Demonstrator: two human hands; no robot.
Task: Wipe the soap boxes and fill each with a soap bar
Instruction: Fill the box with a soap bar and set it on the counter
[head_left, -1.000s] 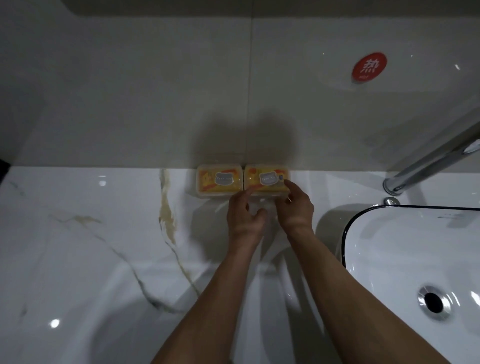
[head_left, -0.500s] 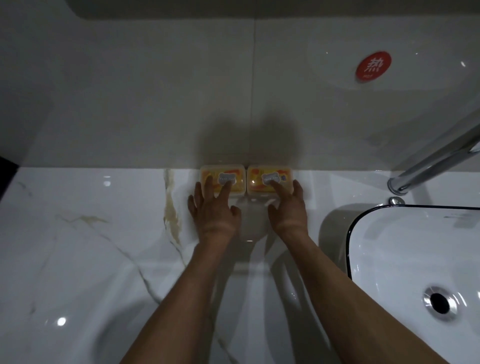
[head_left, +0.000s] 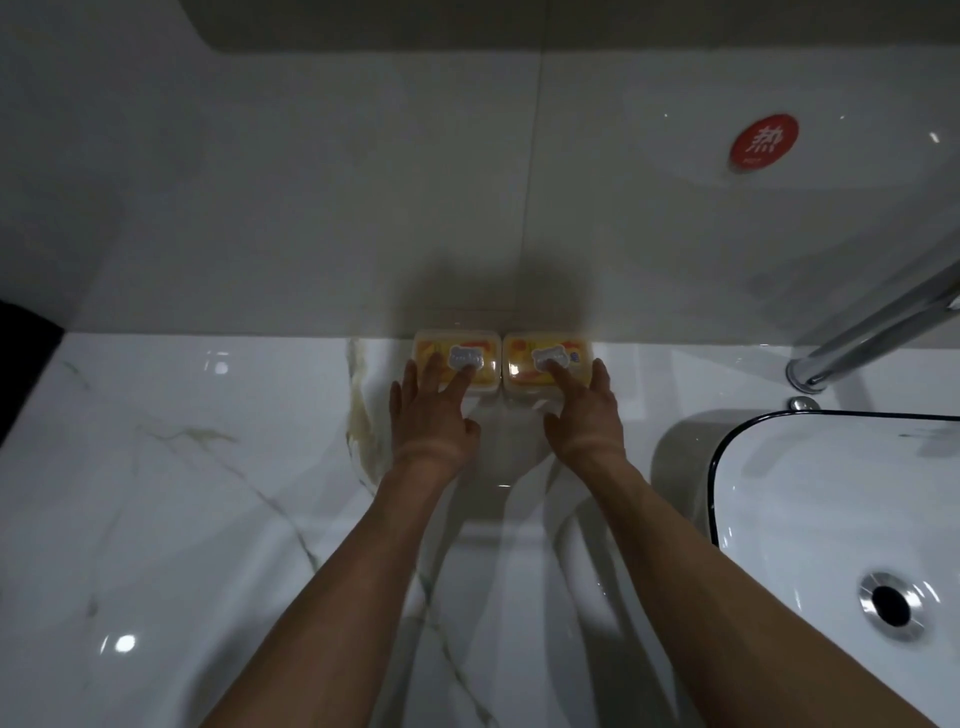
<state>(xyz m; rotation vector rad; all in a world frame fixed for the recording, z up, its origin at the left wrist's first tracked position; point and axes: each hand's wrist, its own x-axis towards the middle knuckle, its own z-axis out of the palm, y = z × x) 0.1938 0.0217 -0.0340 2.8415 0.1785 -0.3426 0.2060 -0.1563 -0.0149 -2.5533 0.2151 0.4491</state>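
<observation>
Yellow soap shows through the clear lids of two soap boxes standing side by side, touching, at the back of the marble counter against the tiled wall. The left soap box lies under the left hand, whose fingers are spread nearly straight with the forefinger tip on the pale label of the lid; the right soap box lies under the right hand, fingers likewise extended and one fingertip pressing its label. Neither hand curls round anything or holds anything; both simply rest and press on the lids. Both boxes appear filled and closed, so the task looks near its end, with the hands seemingly seating the lids or squaring the pair against the wall. The risks from here are small but real. The counter is glossy and may be damp, so an uneven push could skid a box sideways, and the right one sits nearer the basin and the chrome tap. Pressing on the centre of a thin lid may bow it instead of latching its edge, leaving it loose; whether the lids are fully clipped cannot be told in this dim light. Bare fingertips may also smear lids that were meant to be wiped.
</observation>
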